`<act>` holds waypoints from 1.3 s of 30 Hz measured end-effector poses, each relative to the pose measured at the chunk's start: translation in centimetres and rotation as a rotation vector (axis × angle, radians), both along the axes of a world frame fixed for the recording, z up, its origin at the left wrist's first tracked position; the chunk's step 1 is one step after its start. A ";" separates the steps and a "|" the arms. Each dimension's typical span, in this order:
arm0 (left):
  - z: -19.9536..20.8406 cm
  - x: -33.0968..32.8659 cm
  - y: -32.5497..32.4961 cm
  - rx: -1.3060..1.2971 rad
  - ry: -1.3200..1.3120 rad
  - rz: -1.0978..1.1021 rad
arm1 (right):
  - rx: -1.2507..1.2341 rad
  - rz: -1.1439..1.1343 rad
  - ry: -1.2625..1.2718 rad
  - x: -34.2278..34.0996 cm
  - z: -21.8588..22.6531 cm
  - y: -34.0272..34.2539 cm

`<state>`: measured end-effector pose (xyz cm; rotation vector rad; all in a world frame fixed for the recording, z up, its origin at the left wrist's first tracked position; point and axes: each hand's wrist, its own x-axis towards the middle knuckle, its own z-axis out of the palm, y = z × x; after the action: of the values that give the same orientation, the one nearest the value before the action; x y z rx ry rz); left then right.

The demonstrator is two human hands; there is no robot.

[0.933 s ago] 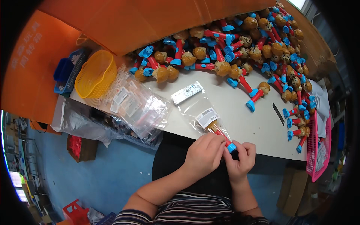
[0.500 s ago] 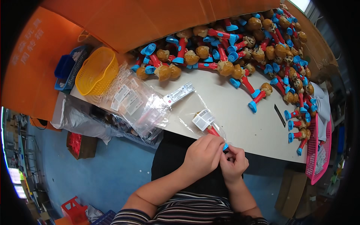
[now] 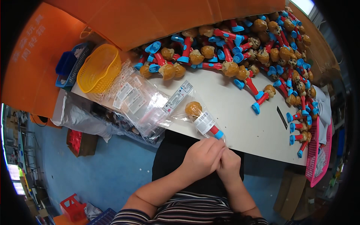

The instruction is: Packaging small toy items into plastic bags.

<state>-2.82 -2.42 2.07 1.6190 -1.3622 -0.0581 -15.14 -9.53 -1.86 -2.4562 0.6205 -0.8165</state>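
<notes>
A clear plastic bag (image 3: 204, 123) with a white printed label lies at the table's near edge. Inside it is a toy figure (image 3: 193, 109) with a rounded brown head, a red shaft and a blue foot end pointing at me. My left hand (image 3: 201, 155) and my right hand (image 3: 229, 164) meet just below that blue end, both closed on the near end of the bag. Their fingertips are mostly hidden. Left of the bag lies a pile of flat clear bags (image 3: 131, 99), the top one with a printed strip.
A heap of similar toys (image 3: 262, 56) fills the back and right of the white table (image 3: 240, 123), beneath an orange board (image 3: 161, 22). A yellow basket (image 3: 99, 69) stands at the left, a pink basket (image 3: 318, 153) at the right edge. A black strip (image 3: 282, 117) lies nearby.
The toy's brown head now shows fully in the bag and its blue end sits deeper inside. My right hand has moved in against my left at the bag's near end.
</notes>
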 end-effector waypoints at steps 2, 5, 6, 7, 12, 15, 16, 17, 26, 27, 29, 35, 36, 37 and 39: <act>-0.2 0.6 0.2 0.046 -0.001 -0.010 | -0.001 0.013 0.057 -0.1 -0.1 0.0; -0.2 1.0 0.4 0.112 -0.008 -0.015 | 0.036 0.081 0.127 0.2 0.2 -0.1; -0.1 1.1 0.5 0.133 -0.014 -0.012 | 0.099 0.090 0.159 0.3 0.6 0.0; 0.0 1.4 0.7 0.132 -0.014 -0.008 | 0.162 0.101 0.191 0.4 0.9 0.0; 2.3 4.0 0.4 0.162 -0.060 0.140 | 0.191 0.152 0.210 0.7 2.4 -0.5; 1.2 5.2 -1.1 0.245 -0.262 0.093 | 0.247 0.204 0.243 0.8 2.4 -0.8; 0.3 5.3 -1.5 0.300 -0.334 0.048 | 0.311 0.245 0.286 0.9 2.4 -1.0; -0.2 5.2 -1.7 0.297 -0.335 0.056 | 0.306 0.251 0.285 1.1 2.4 -1.1; -1.3 3.9 -0.6 0.304 -0.175 -0.052 | 0.325 0.311 0.304 2.5 1.3 -1.0; -1.1 3.9 0.0 0.303 -0.151 -0.105 | 0.396 0.294 0.311 2.7 1.7 -0.9; -1.2 4.7 0.9 0.304 -0.127 -0.152 | 0.469 0.282 0.317 2.8 2.5 -0.9; 0.8 9.6 0.3 -0.026 0.538 0.572 | 0.684 0.235 0.258 0.4 7.2 -1.8; 0.9 10.2 0.0 0.075 0.517 0.607 | 0.691 0.165 0.291 0.4 7.0 -2.2; 1.0 10.6 -0.7 0.172 0.497 0.628 | 0.693 0.082 0.320 0.3 6.7 -2.6; 0.5 11.5 -1.5 0.114 0.567 0.569 | 0.667 0.036 0.166 1.5 4.1 -1.8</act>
<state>8.70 -3.95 2.55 1.8467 -0.4551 -0.2372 -13.60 -11.35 2.24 -1.9179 0.7579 -0.3124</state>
